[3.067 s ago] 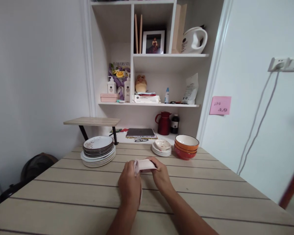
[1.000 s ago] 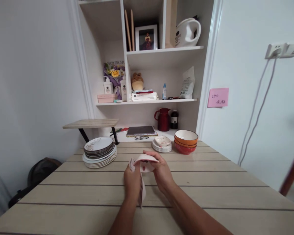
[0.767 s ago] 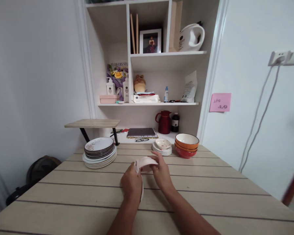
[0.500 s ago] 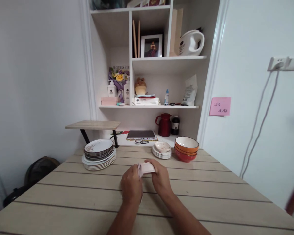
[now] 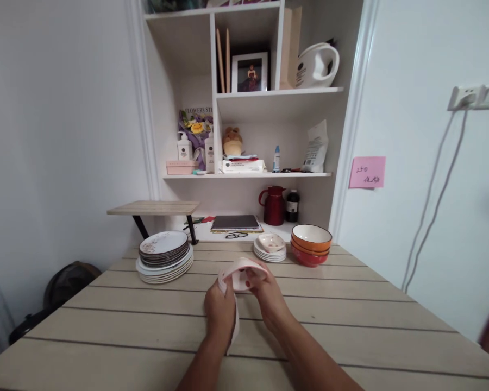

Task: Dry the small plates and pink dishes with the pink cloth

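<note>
Both hands hold a pale pink item (image 5: 240, 264), which looks like a small bowl or dish with a spot pattern, above the wooden table (image 5: 146, 331). My left hand (image 5: 220, 307) is closed on its left side, and a pale cloth-like strip (image 5: 235, 323) hangs beside that palm. My right hand (image 5: 271, 296) grips the right side, fingers partly inside the opening. Beyond the hands, a small patterned dish (image 5: 271, 243) rests on a stack of small white plates (image 5: 269, 256).
Stacked plates (image 5: 164, 258) stand at the left, near a small raised shelf (image 5: 152, 208). Orange and red bowls (image 5: 310, 247) are stacked at the right. Behind the table are a red jug (image 5: 274, 206), a dark bottle (image 5: 292, 206), glasses (image 5: 237, 235) and a laptop-like slab (image 5: 235, 222).
The pink item has turned and opened out, now showing a curved rim and its inside. My right hand's fingers have shifted into it. The view has tilted slightly.
</note>
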Demonstrator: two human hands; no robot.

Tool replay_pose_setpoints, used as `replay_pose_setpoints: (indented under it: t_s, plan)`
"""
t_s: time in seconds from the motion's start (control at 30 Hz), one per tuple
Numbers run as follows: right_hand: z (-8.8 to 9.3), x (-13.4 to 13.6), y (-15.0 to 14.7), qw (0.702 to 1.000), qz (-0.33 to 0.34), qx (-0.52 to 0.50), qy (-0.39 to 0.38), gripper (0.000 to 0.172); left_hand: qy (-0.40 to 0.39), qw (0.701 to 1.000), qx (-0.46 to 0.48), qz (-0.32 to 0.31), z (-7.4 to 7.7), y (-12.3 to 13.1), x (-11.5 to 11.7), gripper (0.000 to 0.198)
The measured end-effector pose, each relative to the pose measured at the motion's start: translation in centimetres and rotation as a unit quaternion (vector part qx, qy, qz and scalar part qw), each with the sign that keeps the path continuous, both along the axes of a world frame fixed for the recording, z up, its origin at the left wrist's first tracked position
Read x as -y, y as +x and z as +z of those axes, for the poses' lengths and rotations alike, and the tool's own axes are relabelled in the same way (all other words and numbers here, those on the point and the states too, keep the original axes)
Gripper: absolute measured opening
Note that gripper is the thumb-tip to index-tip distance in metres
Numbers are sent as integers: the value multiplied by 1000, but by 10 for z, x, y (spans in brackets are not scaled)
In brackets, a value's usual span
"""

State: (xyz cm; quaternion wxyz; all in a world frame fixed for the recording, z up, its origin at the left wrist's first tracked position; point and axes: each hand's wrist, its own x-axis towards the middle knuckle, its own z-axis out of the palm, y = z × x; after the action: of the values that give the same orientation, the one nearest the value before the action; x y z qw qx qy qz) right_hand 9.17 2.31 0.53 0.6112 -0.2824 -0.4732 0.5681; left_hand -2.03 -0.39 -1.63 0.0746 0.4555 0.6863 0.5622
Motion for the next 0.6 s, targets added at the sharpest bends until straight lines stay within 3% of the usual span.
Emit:
replay_pose_setpoints:
  t_s: [0.07, 0.17, 0.27, 0.33, 0.4, 0.47, 0.6]
  plan:
    - [-4, -5, 4, 996, -72, 56, 25, 40, -45, 994, -93, 15, 3, 0, 3, 30]
    - [-4, -5, 8, 966, -148, 157, 141, 53, -88, 979, -184, 19, 5, 0, 7, 24]
    - [1, 0, 10, 918, -166, 256, 253, 56, -82, 967, -240, 6, 4, -1, 9, 22]
    - [2, 0, 11, 900, -157, 290, 284, 50, -67, 963, -261, -8, 4, -1, 10, 24]
    - [1, -1, 12, 909, -137, 279, 278, 46, -60, 966, -252, -16, 4, 0, 10, 24]
    - [-1, -4, 11, 938, -110, 224, 240, 45, -71, 975, -210, -5, 5, 0, 8, 24]
    - [-6, -7, 1, 993, -55, 85, 67, 37, -123, 986, -115, 23, 11, -1, 2, 27]
